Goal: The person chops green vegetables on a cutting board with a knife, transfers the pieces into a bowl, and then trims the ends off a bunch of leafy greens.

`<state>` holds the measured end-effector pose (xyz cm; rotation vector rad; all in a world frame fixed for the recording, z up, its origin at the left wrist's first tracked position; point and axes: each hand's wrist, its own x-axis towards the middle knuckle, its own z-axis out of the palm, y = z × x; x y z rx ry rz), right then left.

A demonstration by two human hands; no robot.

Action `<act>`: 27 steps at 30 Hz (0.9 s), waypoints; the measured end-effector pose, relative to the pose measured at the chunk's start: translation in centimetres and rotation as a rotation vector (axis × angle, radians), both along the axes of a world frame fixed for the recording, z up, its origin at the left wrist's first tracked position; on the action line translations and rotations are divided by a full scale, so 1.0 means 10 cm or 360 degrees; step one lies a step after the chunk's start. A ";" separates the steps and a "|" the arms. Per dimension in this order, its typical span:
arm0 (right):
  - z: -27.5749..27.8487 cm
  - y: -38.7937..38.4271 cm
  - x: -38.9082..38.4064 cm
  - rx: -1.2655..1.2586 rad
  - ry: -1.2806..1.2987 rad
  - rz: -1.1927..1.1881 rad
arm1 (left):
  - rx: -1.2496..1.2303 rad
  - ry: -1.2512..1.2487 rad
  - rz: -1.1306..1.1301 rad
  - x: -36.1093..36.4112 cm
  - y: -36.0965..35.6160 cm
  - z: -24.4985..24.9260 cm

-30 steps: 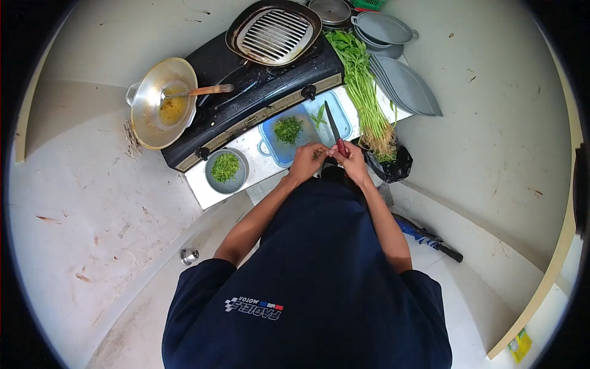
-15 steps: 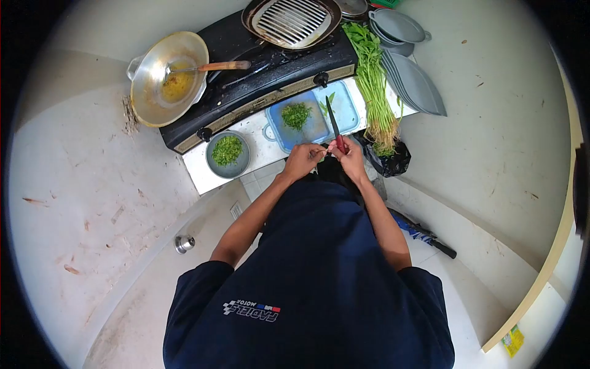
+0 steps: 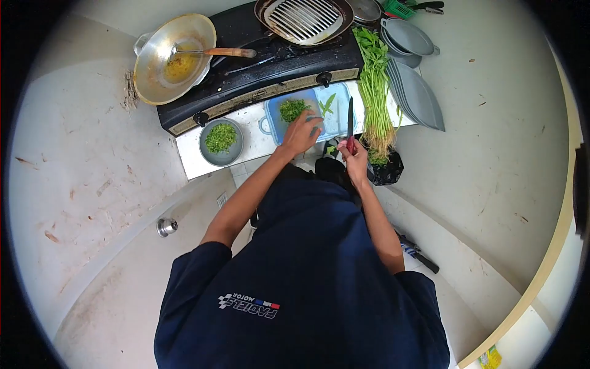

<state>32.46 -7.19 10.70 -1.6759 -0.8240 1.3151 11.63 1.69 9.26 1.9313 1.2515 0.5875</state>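
My left hand (image 3: 300, 134) is over the blue cutting board (image 3: 279, 136), its fingers reaching forward and apart at the edge of a pile of chopped green herbs (image 3: 292, 111). Nothing shows in its grip. In my right hand (image 3: 355, 165) is a knife (image 3: 351, 123), held by its red handle with the dark blade pointing away from me. A few loose green leaves (image 3: 327, 105) lie on the lighter right part of the board. Left of it stands a grey bowl (image 3: 204, 150) holding chopped greens (image 3: 220, 138).
Behind the board is a black gas stove (image 3: 258, 80) with a wok (image 3: 147, 77), a ladle (image 3: 228, 52) and a grill pan (image 3: 304, 21). To the right lie bunched stalks with roots (image 3: 376, 101), grey plates (image 3: 418, 98) and a black plastic bag (image 3: 388, 172).
My left hand has left my right hand and moved forward onto the board beside the chopped herbs. My right hand, still gripping the knife, has shifted slightly right.
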 end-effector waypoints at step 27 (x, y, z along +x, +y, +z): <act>-0.16 0.78 1.17 0.0241 0.0010 0.0524 | -0.0365 -0.0676 0.0786 0.44 0.32 0.08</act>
